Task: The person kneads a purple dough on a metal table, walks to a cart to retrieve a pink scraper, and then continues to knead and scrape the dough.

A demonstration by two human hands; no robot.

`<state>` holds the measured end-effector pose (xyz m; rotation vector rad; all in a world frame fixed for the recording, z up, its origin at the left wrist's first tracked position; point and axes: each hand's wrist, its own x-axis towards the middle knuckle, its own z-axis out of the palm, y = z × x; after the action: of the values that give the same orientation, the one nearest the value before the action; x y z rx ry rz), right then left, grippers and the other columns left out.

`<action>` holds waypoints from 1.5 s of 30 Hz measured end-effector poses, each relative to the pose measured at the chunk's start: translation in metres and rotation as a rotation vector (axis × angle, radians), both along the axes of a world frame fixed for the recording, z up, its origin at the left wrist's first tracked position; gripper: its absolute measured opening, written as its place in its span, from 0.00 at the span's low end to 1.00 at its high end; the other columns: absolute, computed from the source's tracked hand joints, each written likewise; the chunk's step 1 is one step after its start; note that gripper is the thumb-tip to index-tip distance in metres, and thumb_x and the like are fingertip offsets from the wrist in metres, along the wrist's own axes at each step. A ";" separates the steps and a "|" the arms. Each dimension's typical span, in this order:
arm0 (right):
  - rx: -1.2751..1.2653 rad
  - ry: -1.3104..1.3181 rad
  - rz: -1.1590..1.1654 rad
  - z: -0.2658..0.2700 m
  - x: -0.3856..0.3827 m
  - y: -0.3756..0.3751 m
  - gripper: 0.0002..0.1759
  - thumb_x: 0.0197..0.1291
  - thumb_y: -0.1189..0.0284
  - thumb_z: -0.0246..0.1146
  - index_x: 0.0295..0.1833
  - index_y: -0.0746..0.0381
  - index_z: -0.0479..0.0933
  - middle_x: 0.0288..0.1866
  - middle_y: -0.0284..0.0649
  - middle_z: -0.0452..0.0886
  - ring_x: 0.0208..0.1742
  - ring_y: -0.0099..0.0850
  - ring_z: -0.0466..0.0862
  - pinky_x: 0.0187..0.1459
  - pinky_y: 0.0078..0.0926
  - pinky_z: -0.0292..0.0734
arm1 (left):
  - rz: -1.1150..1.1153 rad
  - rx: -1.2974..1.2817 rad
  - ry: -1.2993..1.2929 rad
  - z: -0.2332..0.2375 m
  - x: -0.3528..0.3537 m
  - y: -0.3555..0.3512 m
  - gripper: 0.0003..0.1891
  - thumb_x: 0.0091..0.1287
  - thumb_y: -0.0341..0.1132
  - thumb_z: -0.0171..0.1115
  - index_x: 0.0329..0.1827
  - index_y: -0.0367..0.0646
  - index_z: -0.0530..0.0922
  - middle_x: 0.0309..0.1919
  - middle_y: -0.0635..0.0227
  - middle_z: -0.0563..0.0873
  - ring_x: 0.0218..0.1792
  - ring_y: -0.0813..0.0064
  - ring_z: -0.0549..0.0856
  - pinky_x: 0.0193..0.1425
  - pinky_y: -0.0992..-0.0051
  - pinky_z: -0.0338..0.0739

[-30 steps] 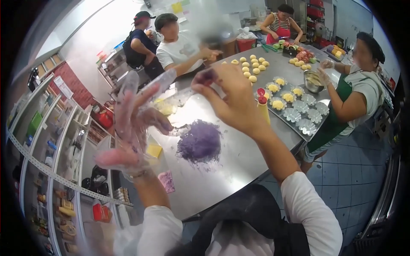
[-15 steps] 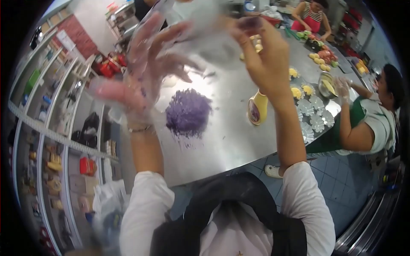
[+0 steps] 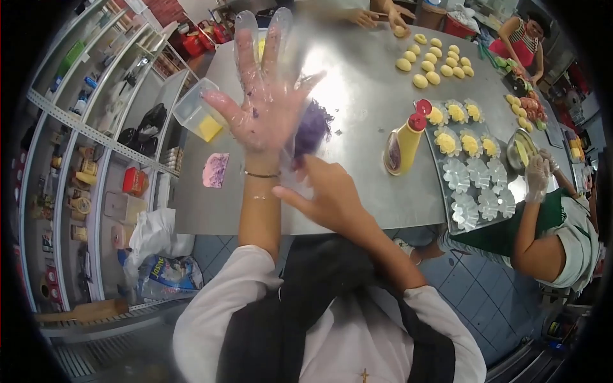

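Observation:
My left hand (image 3: 262, 115) is raised with its fingers spread, inside a clear plastic glove (image 3: 283, 29) smeared with purple bits. A dark bracelet (image 3: 262, 174) circles that wrist. My right hand (image 3: 329, 195) is bare and sits beside the left wrist, its curled fingers at the glove's loose cuff and its thumb held apart. Behind the left hand a mound of purple dough (image 3: 313, 131) lies on the metal table (image 3: 357, 191), partly hidden. Left of the wrist lies a purple-smeared pink scraper (image 3: 216, 170).
A yellow bottle with a red cap (image 3: 403, 147) stands right of the hands. Beyond it are a tray of fluted tins (image 3: 479, 172), some filled yellow, and several dough balls (image 3: 429, 66). A clear container (image 3: 199, 108) is at left. A gloved co-worker (image 3: 555, 223) works at right; others stand farther back.
My right hand has come down from the upper right to the left wrist. The left hand has moved right and now shows spread fingers. The view has shifted, revealing the scraper and container.

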<state>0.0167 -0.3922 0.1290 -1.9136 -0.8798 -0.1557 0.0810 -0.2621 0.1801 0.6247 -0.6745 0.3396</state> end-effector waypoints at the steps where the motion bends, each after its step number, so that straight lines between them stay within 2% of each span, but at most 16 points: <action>1: 0.001 0.015 0.001 -0.009 0.000 0.004 0.11 0.57 0.67 0.64 0.34 0.63 0.72 0.29 0.42 0.77 0.29 0.41 0.77 0.32 0.34 0.70 | 0.001 0.001 0.015 -0.005 -0.001 0.002 0.44 0.55 0.77 0.36 0.74 0.70 0.47 0.75 0.68 0.46 0.73 0.49 0.45 0.67 0.33 0.39; 5: -0.013 -0.120 -0.050 -0.026 0.013 0.019 0.12 0.54 0.69 0.65 0.30 0.62 0.69 0.26 0.43 0.75 0.28 0.43 0.75 0.31 0.36 0.68 | 0.071 0.070 0.079 -0.015 0.006 0.010 0.44 0.55 0.77 0.35 0.74 0.68 0.49 0.75 0.67 0.47 0.73 0.48 0.45 0.67 0.32 0.40; 8: 0.086 -0.144 0.097 -0.016 0.018 0.023 0.14 0.53 0.70 0.65 0.27 0.63 0.67 0.23 0.44 0.72 0.26 0.44 0.73 0.29 0.37 0.66 | 0.083 0.057 0.196 -0.024 0.008 0.020 0.43 0.58 0.76 0.34 0.74 0.67 0.49 0.74 0.66 0.46 0.71 0.51 0.54 0.66 0.36 0.52; 9: 0.079 -0.141 0.107 -0.017 0.020 0.025 0.14 0.53 0.70 0.65 0.27 0.63 0.67 0.23 0.44 0.72 0.26 0.44 0.73 0.29 0.37 0.66 | 0.093 0.049 0.198 -0.028 0.010 0.024 0.43 0.58 0.76 0.34 0.74 0.67 0.49 0.74 0.66 0.46 0.71 0.51 0.54 0.66 0.36 0.52; 13: 0.029 -0.130 0.215 -0.033 0.024 0.023 0.13 0.55 0.70 0.64 0.27 0.63 0.67 0.23 0.45 0.73 0.26 0.44 0.74 0.30 0.36 0.67 | -0.067 -0.139 0.196 -0.042 0.012 0.037 0.40 0.59 0.74 0.34 0.73 0.67 0.51 0.74 0.65 0.48 0.69 0.47 0.58 0.63 0.33 0.55; 16: -0.142 0.011 0.160 -0.046 0.034 0.010 0.15 0.61 0.64 0.59 0.29 0.63 0.70 0.24 0.41 0.75 0.27 0.39 0.75 0.32 0.35 0.68 | -0.374 -0.271 0.209 -0.048 0.012 0.043 0.39 0.62 0.71 0.35 0.73 0.64 0.52 0.74 0.63 0.49 0.70 0.42 0.53 0.65 0.30 0.46; 17: -0.141 0.019 0.152 -0.051 0.041 0.003 0.15 0.61 0.64 0.59 0.29 0.63 0.70 0.24 0.41 0.75 0.27 0.39 0.75 0.32 0.35 0.68 | -0.380 -0.270 0.217 -0.050 0.011 0.045 0.39 0.62 0.71 0.35 0.73 0.64 0.52 0.74 0.63 0.49 0.70 0.42 0.53 0.65 0.30 0.46; 19: 0.188 0.738 0.044 -0.058 0.065 -0.006 0.19 0.67 0.56 0.50 0.36 0.62 0.73 0.30 0.38 0.79 0.32 0.33 0.78 0.37 0.33 0.72 | -0.578 -0.356 0.174 -0.055 0.009 0.047 0.39 0.62 0.71 0.33 0.74 0.64 0.50 0.74 0.62 0.49 0.70 0.42 0.53 0.63 0.30 0.50; 20: 0.188 0.748 0.033 -0.062 0.071 -0.004 0.19 0.67 0.56 0.50 0.36 0.62 0.73 0.30 0.38 0.79 0.32 0.33 0.78 0.37 0.33 0.72 | -0.674 -0.406 0.154 -0.058 0.006 0.046 0.39 0.62 0.71 0.32 0.74 0.64 0.50 0.74 0.62 0.49 0.70 0.42 0.54 0.63 0.30 0.52; 22: 0.796 1.115 0.096 -0.066 0.086 0.000 0.23 0.70 0.54 0.44 0.43 0.62 0.74 0.36 0.38 0.80 0.38 0.30 0.80 0.44 0.32 0.74 | -0.750 -0.435 0.159 -0.060 0.005 0.041 0.40 0.61 0.72 0.31 0.74 0.66 0.49 0.74 0.61 0.48 0.69 0.40 0.54 0.62 0.28 0.50; 23: 0.796 1.120 0.087 -0.060 0.092 0.001 0.23 0.70 0.54 0.44 0.43 0.62 0.74 0.36 0.38 0.80 0.38 0.30 0.80 0.44 0.32 0.74 | -0.818 -0.455 0.162 -0.060 0.003 0.039 0.40 0.60 0.74 0.31 0.74 0.67 0.47 0.74 0.60 0.47 0.69 0.38 0.54 0.61 0.26 0.48; 25: 1.080 1.281 0.448 -0.042 0.097 0.000 0.22 0.70 0.56 0.46 0.49 0.64 0.73 0.41 0.41 0.81 0.42 0.32 0.80 0.49 0.34 0.75 | -0.894 -0.476 0.188 -0.062 -0.004 0.037 0.41 0.59 0.75 0.30 0.74 0.68 0.46 0.74 0.59 0.46 0.69 0.37 0.54 0.59 0.23 0.46; 30: 1.159 1.088 0.336 -0.019 0.102 -0.003 0.18 0.68 0.61 0.52 0.48 0.67 0.74 0.40 0.41 0.80 0.40 0.30 0.80 0.48 0.30 0.76 | -0.768 -0.313 0.245 -0.058 -0.009 0.038 0.44 0.57 0.77 0.30 0.75 0.69 0.43 0.74 0.58 0.43 0.70 0.37 0.47 0.57 0.21 0.43; 33: 0.851 0.763 0.082 -0.018 0.105 -0.006 0.13 0.64 0.67 0.58 0.45 0.68 0.76 0.39 0.38 0.80 0.39 0.26 0.80 0.48 0.26 0.75 | -0.659 -0.229 0.294 -0.056 -0.013 0.045 0.45 0.55 0.78 0.29 0.75 0.68 0.42 0.75 0.58 0.42 0.71 0.37 0.45 0.56 0.20 0.43; 41: 0.828 0.559 -0.116 -0.011 0.107 0.002 0.11 0.61 0.72 0.61 0.42 0.69 0.77 0.35 0.36 0.81 0.37 0.22 0.78 0.47 0.21 0.73 | -0.486 -0.063 0.374 -0.049 -0.013 0.050 0.48 0.56 0.77 0.31 0.75 0.61 0.42 0.74 0.56 0.47 0.70 0.36 0.51 0.59 0.25 0.49; 45: 0.792 0.504 -0.173 -0.010 0.105 0.005 0.10 0.61 0.72 0.61 0.42 0.69 0.77 0.34 0.36 0.80 0.36 0.22 0.78 0.47 0.20 0.72 | -0.378 0.009 0.404 -0.051 -0.012 0.048 0.49 0.57 0.76 0.31 0.75 0.54 0.43 0.72 0.54 0.52 0.69 0.38 0.55 0.62 0.32 0.56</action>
<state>0.1214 -0.3873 0.1195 -1.1896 -0.2394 -0.0952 0.0693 -0.2144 0.1289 0.5397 -0.3921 -0.1407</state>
